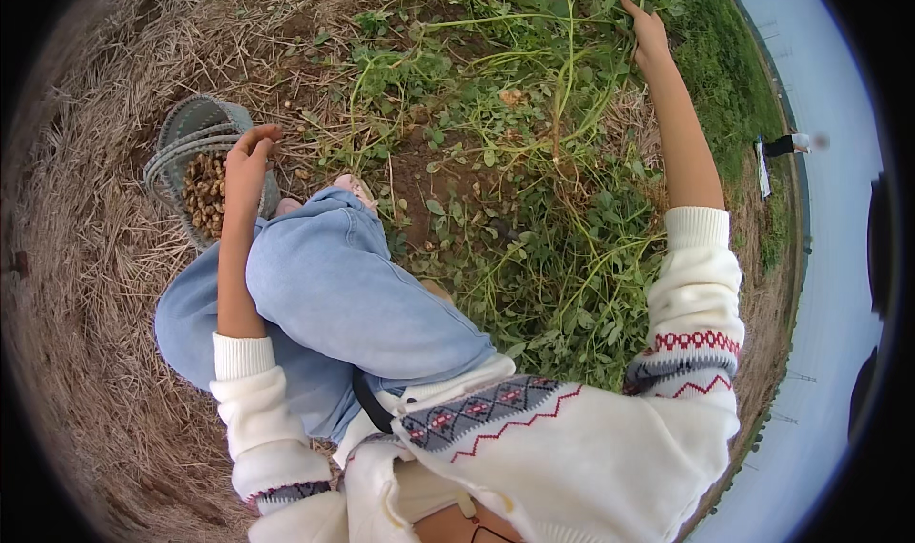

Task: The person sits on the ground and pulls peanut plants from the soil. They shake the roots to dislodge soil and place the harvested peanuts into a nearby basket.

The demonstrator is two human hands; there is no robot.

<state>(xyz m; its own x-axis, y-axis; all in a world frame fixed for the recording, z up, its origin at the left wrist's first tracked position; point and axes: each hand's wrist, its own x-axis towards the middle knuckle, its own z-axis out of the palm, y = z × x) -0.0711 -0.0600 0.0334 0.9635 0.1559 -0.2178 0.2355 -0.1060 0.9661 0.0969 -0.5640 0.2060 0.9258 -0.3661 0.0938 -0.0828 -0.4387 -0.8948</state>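
My left hand [248, 164] is over the near rim of a grey woven basket [187, 118], fingers bent and thumb close to them. Whether anything small is pinched there, I cannot tell. Unshelled peanuts [203, 193] lie inside the basket, partly covered by my hand and wrist. Out to the far right, my right hand [649, 34] grips leafy stems of a peanut plant [568, 71], its lower fingers hidden by foliage. The plant's pale root end [556, 153] points back towards me.
Pulled peanut vines [572, 279] lie heaped beside my bent leg [357, 286]. Dry straw [107, 279] covers the ground around the basket. Bare soil [429, 186] shows between leaves near my shoe [355, 188]. Another person [783, 145] stands far off by the green field edge.
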